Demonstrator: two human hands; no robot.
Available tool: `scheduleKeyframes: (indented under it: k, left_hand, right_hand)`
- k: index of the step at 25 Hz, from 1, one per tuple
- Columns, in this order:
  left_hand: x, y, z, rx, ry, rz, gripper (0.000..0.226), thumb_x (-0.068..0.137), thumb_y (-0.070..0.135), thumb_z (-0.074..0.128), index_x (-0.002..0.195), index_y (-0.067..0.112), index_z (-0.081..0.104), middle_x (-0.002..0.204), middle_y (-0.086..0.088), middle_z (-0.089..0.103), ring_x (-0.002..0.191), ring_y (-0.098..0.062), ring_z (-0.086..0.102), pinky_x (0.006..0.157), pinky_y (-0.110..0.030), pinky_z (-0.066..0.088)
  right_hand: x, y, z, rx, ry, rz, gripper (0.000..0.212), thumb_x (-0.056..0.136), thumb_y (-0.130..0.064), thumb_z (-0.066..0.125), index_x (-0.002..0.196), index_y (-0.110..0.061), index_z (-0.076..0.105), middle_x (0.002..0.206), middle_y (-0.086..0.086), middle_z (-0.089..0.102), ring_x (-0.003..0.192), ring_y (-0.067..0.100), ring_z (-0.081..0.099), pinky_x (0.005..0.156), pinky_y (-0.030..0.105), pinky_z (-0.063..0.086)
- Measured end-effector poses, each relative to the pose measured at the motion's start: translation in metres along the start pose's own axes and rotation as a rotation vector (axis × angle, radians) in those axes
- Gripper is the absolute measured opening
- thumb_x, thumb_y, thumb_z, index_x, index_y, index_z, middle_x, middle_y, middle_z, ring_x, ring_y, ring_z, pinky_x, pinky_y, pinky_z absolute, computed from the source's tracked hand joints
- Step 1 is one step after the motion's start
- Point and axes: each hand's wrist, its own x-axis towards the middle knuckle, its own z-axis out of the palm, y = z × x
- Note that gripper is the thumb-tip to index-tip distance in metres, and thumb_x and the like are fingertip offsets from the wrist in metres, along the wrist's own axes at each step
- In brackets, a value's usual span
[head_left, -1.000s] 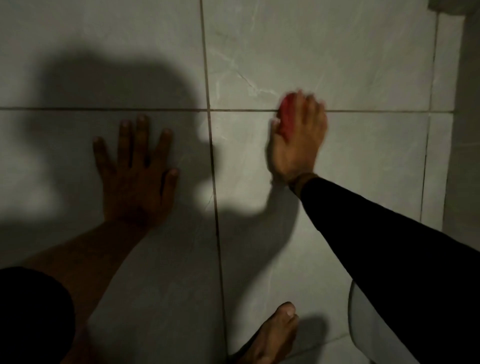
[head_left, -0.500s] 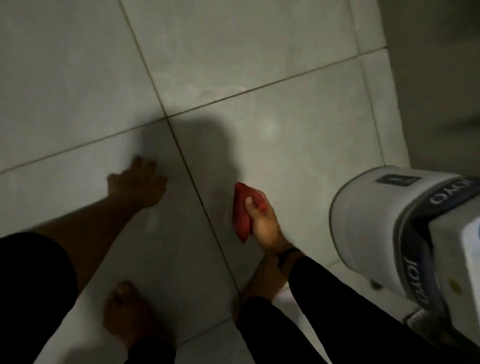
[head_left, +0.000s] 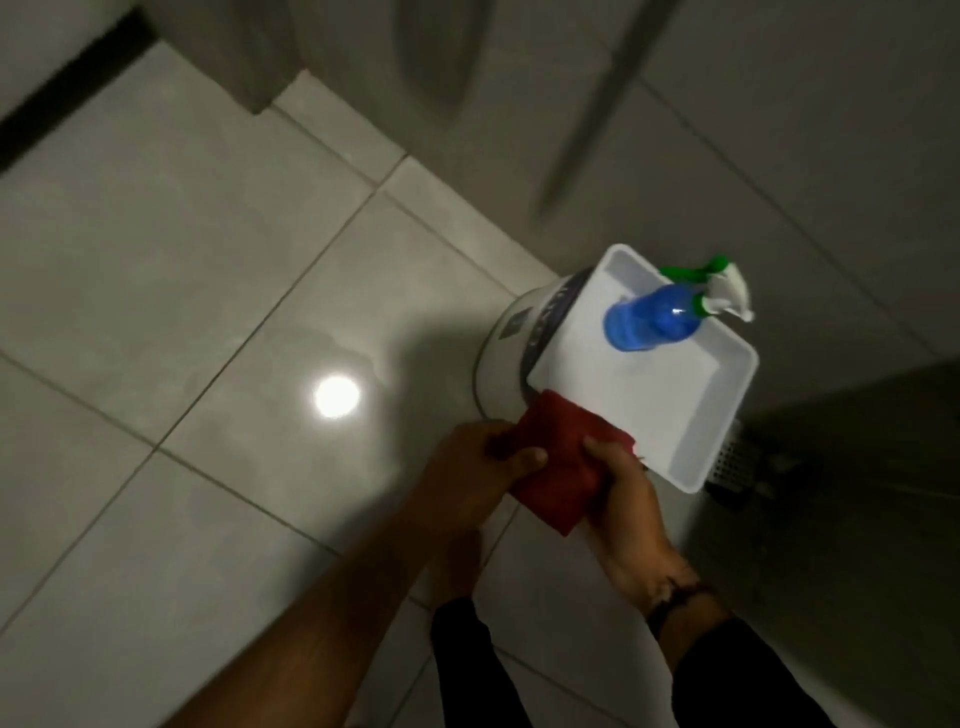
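A folded red cloth (head_left: 558, 462) is held in front of me between both hands. My left hand (head_left: 475, 467) grips its left edge, thumb laid over the top. My right hand (head_left: 626, 499) grips its right side, thumb pressed on the cloth. Just beyond the cloth a white rectangular tray (head_left: 691, 431) rests on top of a white bucket (head_left: 501, 374). A blue spray bottle (head_left: 652, 322) with a white and green trigger head lies inside the tray at its far end.
Pale glossy floor tiles (head_left: 208, 312) spread to the left, with a bright lamp reflection (head_left: 336, 396). A tiled wall (head_left: 779, 130) rises behind the bucket. A perforated white drain cover or basket (head_left: 732, 460) shows under the tray's right edge. My dark trouser legs are below.
I have stood up from the floor. The left hand left the tile and joined the right hand on the red cloth. The view swung to the bucket and tray.
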Motion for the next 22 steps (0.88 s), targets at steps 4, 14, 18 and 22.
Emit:
scheduleKeyframes:
  k: [4, 14, 18, 22]
  left_hand:
    - [0.054, 0.066, 0.05, 0.326, 0.031, 0.047, 0.04, 0.088, 0.042, 0.077, 0.123, 0.024, 0.074, 0.102, 0.004, 0.074, 0.095, -0.013, 0.07, 0.085, -0.027, 0.051]
    - [0.159, 0.089, 0.109, 1.052, 0.095, 0.055, 0.027, 0.105, 0.02, 0.055, 0.123, 0.003, 0.066, 0.126, -0.015, 0.072, 0.117, -0.035, 0.071, 0.087, -0.038, 0.053]
    - [0.165, 0.084, 0.116, 1.191, 0.161, 0.07, 0.031, 0.104, 0.02, 0.059, 0.132, 0.008, 0.057, 0.126, -0.014, 0.069, 0.113, -0.033, 0.072, 0.082, -0.038, 0.052]
    - [0.152, 0.095, 0.114, 1.176, 0.173, 0.145, 0.048, 0.101, 0.026, 0.063, 0.144, 0.013, 0.044, 0.126, -0.013, 0.067, 0.112, -0.035, 0.073, 0.086, -0.044, 0.058]
  right_hand:
    - [0.052, -0.042, -0.046, 0.047, 0.109, 0.039, 0.028, 0.101, -0.012, 0.052, 0.127, -0.014, 0.064, 0.135, 0.024, 0.07, 0.122, 0.042, 0.067, 0.11, 0.056, 0.055]
    - [0.171, -0.055, -0.06, -0.348, 0.213, 0.009, 0.054, 0.09, -0.014, 0.084, 0.139, -0.006, 0.065, 0.138, 0.019, 0.071, 0.123, 0.037, 0.07, 0.111, 0.05, 0.058]
    - [0.18, -0.044, -0.063, -0.472, 0.392, -0.055, 0.066, 0.069, -0.031, 0.1, 0.119, -0.014, 0.062, 0.125, 0.009, 0.072, 0.105, 0.027, 0.068, 0.1, 0.042, 0.061]
    - [0.165, -0.054, -0.063, -0.515, 0.408, -0.095, 0.072, 0.076, -0.037, 0.096, 0.128, -0.01, 0.055, 0.113, 0.001, 0.055, 0.1, 0.02, 0.053, 0.089, 0.031, 0.047]
